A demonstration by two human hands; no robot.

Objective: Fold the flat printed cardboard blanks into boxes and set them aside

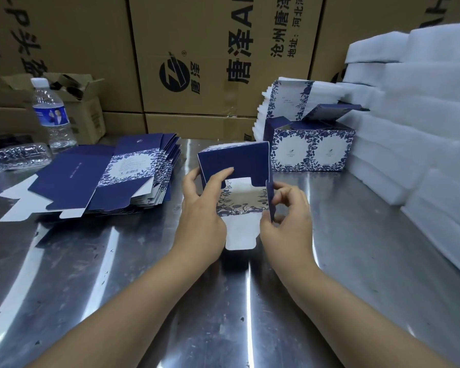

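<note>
We work at a shiny metal table [117,274] walled by brown cartons [205,30]. Above its middle, our left hand [199,208] and right hand [287,221] both grip a half-folded box [234,160], navy with white floral print.

One head-worn camera looks forward and down, close over the table [117,274], toward stacked cartons [197,62] behind it.
</note>
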